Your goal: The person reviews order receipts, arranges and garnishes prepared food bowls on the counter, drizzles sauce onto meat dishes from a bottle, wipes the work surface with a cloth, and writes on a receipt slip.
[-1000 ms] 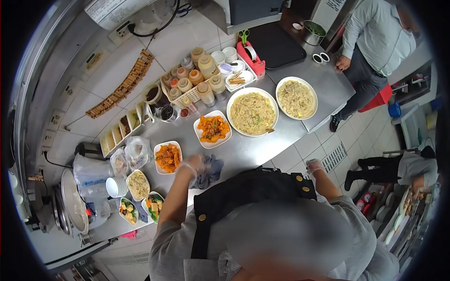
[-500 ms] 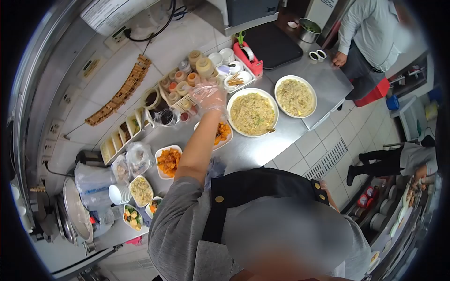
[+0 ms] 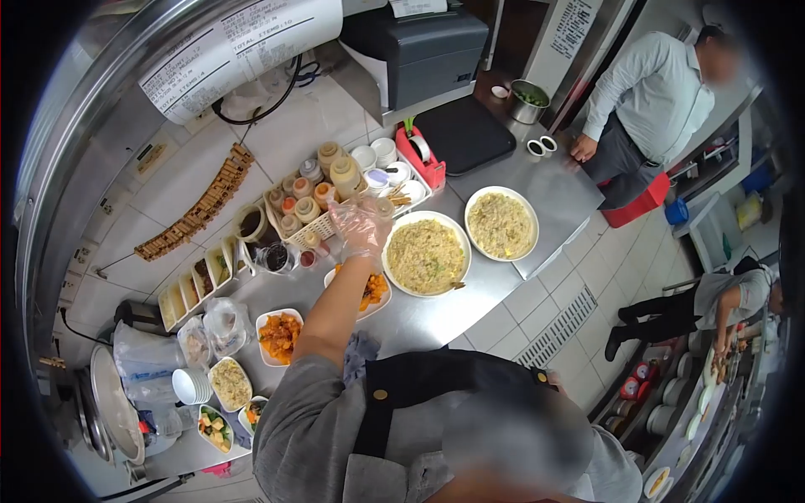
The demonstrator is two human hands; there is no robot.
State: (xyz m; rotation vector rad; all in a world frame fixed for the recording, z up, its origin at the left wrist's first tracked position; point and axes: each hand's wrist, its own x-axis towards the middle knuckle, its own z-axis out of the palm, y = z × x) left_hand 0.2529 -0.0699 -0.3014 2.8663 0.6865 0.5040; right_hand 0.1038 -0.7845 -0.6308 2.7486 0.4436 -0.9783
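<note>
Left hand [image 3: 360, 225] in clear plastic glove, fingers just beside pale-yellow plastic squeeze bottle [image 3: 345, 178], at cream plastic basket [image 3: 317, 230]. Finger state: can't tell, glove glare. Right hand mostly hidden, fingers unreadable.

Wooden clips [image 3: 205, 208] (in a slanting row) line the wall [image 3: 281, 151].

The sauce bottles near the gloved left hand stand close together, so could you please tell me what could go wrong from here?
The left hand might tip one of the crowded bottles, perhaps onto the nearby plate of rice. The forearm partly covers the orange dish in this view; if low, it could brush the food.
</note>
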